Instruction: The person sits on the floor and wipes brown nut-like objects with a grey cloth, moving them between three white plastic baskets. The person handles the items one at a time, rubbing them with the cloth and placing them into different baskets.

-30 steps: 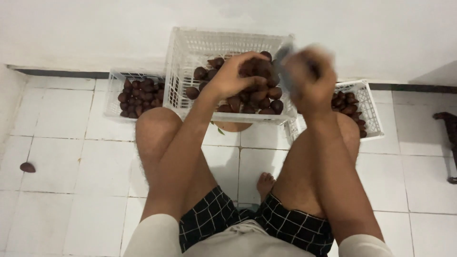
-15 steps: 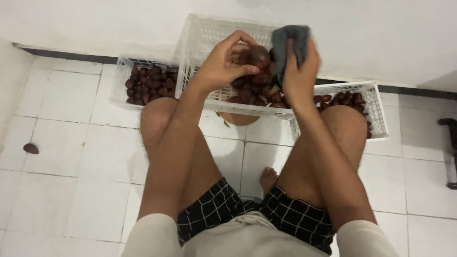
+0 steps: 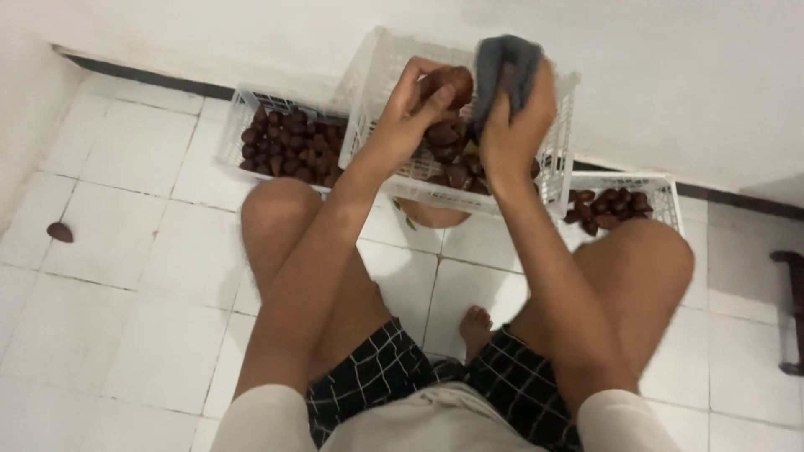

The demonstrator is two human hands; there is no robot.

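At the top centre of the frame, the left hand (image 3: 410,117) pinches a brown fruit (image 3: 450,84) by its fingertips above the middle white crate (image 3: 377,79), while the right hand (image 3: 511,125) is closed around a grey cloth (image 3: 502,60) just beside it. The wipe should go best with the fruit held by its ends and turned a little under the cloth, directly over the crate so a slip lands among the other fruit.

fruit (image 3: 289,142) in left crate (image 3: 239,117), middle crate (image 3: 381,59) beside
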